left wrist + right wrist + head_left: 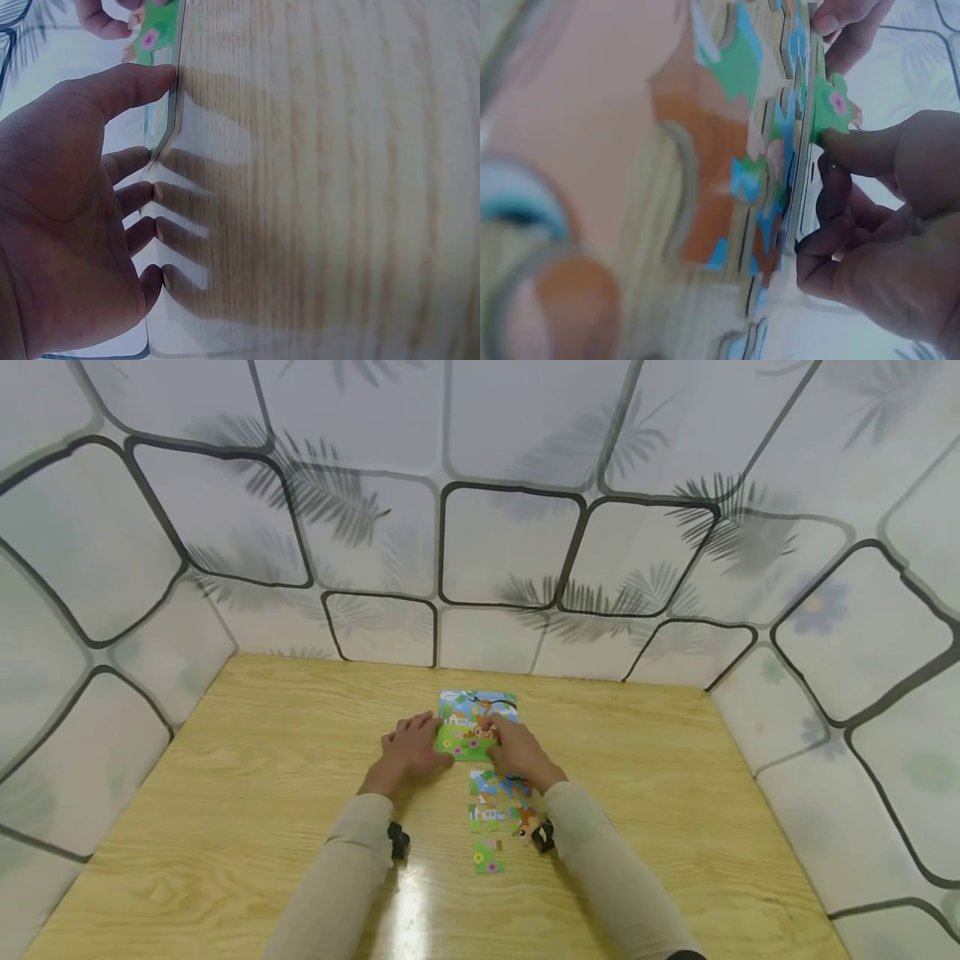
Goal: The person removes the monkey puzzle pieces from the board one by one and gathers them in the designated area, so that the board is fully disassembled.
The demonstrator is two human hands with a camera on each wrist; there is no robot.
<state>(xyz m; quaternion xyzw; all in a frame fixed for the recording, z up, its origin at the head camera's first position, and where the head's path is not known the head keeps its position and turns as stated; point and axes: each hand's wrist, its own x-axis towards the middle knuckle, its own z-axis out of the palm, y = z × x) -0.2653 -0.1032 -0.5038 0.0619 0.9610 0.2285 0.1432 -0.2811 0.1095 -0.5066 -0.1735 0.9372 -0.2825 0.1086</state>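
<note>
Both hands are at the puzzle board now, mid-table and toward the far side of the wooden table. The left hand lies flat beside the board's left edge, fingers straight, fingertips touching the table and the thumb against the board's rim, bracing it rather than gripping. The right hand is curled at the board's lower right, thumb and forefinger pinching a green piece with a pink flower on it, held right at the board's face.

The risks, as I judge them: the piece looks tilted against the board in the right wrist view (hard to be sure, the picture is blurred), so if it is pressed down crooked its tabs may ride over their neighbours instead of seating. A hard push could also slide the board, since the left hand only leans on it. And the right forearm hangs over the loose pieces lying just nearer the person, so a dragged sleeve could scatter them.

The board itself is a small, thin, flat rectangle, brightly printed: blue sky, green grass, little houses, an orange animal figure. The loose pieces carry the same colours and lie in a rough column, partly joined, partly apart.
</note>
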